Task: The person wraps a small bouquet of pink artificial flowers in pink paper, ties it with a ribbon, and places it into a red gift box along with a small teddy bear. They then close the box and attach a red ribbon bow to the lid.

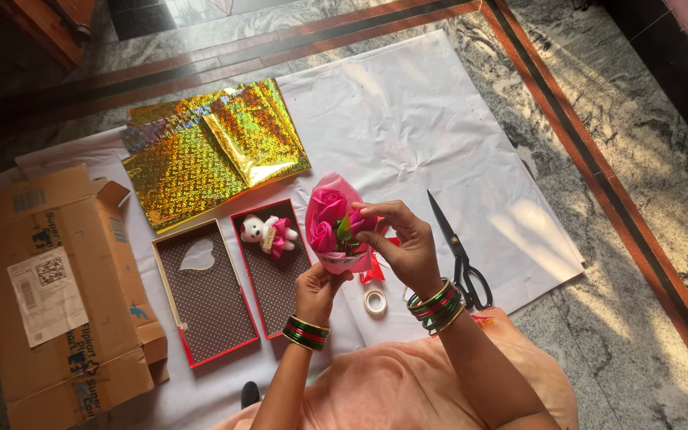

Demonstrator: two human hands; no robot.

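Holding pink bouquet [334, 224]: both hands [316, 288] [406, 243] closed on it; scissors [459, 253], tape roll [374, 301] beside.

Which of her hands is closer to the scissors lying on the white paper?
Right. The right hand is beside the scissors, pinching the pink bouquet. The left hand holds the bouquet's base, farther away.

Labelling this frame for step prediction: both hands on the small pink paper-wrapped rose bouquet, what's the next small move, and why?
Probably lower the small pink paper-wrapped rose bouquet into the open red box beside the white teddy bear: left hand grips its base, right hand pinches the blooms, box space lies free below.
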